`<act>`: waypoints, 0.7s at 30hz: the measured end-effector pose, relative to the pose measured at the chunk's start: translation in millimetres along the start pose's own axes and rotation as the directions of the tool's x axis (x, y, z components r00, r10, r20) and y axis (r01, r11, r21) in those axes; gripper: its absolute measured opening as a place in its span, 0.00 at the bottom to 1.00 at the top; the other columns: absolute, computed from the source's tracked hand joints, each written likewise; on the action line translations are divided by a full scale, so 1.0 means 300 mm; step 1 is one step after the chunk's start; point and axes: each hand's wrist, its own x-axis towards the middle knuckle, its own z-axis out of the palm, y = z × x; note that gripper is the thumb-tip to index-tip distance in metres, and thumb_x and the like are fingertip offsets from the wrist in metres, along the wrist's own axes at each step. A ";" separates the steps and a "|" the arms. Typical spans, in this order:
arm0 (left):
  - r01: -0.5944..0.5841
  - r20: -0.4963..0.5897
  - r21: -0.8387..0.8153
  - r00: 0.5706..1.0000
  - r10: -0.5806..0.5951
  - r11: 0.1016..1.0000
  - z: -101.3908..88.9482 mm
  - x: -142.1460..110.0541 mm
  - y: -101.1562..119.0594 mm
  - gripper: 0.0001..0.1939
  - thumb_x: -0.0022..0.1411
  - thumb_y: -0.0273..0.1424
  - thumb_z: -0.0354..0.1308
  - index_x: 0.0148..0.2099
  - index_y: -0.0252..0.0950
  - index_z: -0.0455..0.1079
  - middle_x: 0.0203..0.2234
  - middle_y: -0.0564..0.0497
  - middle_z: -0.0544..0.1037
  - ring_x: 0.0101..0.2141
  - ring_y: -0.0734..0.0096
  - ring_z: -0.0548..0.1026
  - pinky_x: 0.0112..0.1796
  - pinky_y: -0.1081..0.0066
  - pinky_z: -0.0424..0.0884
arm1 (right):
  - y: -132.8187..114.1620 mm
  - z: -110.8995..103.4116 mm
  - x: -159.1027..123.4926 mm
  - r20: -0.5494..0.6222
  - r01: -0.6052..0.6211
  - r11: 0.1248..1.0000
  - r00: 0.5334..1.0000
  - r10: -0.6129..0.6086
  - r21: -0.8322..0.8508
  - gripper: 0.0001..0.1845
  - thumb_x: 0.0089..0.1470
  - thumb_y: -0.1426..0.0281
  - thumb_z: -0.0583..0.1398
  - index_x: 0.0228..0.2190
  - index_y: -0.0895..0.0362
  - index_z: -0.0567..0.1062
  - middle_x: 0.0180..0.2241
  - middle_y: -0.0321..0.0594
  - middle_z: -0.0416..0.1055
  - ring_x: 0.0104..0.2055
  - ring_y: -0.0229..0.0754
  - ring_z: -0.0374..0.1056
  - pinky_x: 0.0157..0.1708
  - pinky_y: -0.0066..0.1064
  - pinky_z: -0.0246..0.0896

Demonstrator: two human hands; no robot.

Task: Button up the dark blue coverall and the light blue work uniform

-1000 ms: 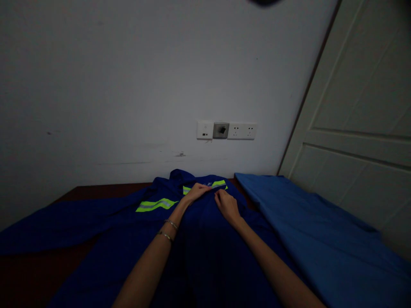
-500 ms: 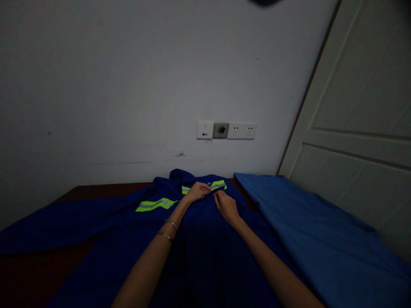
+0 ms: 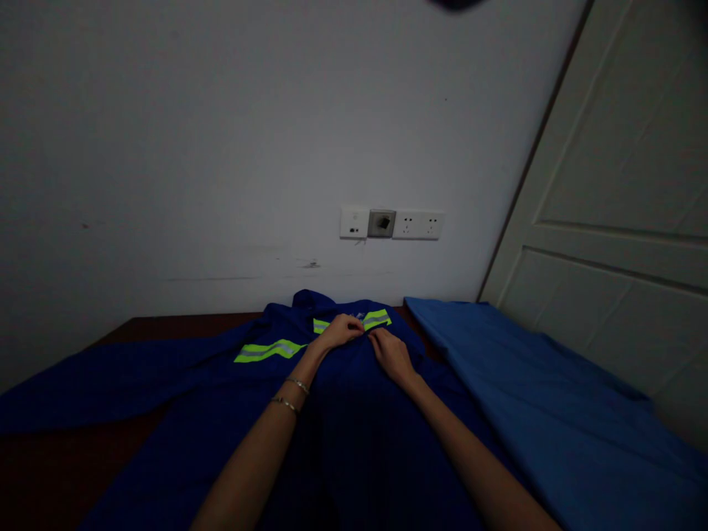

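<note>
A dark blue work jacket (image 3: 221, 398) with yellow-green and grey reflective strips lies spread out, one sleeve stretched to the left. My left hand (image 3: 341, 331), with two bracelets on its wrist, pinches the jacket's front edge just below the chest strip (image 3: 377, 319). Close beside it, my right hand (image 3: 390, 352) also has its fingertips closed on the cloth at the front opening. The fingertips of both hands nearly meet. Whether a button or zip sits between them is too small and dark to make out.
The jacket rests on a dark red-brown tabletop (image 3: 182, 324) against a pale wall. On the right lies a lighter blue cloth (image 3: 531, 391). Wall sockets (image 3: 417, 225) and a switch plate (image 3: 381, 223) are above the table. A white panelled door (image 3: 613, 243) stands at the right.
Both hands stay at the same spot on the jacket front. The fingertips have shifted only slightly, the left ones a little to the right, and the view has moved a touch.
</note>
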 end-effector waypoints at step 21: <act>-0.123 0.035 0.287 0.992 0.118 0.950 -0.010 -0.027 0.104 0.08 0.56 0.23 0.50 0.35 0.34 0.71 0.32 0.49 0.70 0.35 0.71 0.68 0.39 0.74 0.62 | 0.043 -0.103 0.037 0.151 0.232 0.968 0.965 -0.216 -0.093 0.13 0.58 0.69 0.47 0.38 0.53 0.71 0.40 0.41 0.67 0.40 0.38 0.64 0.35 0.26 0.57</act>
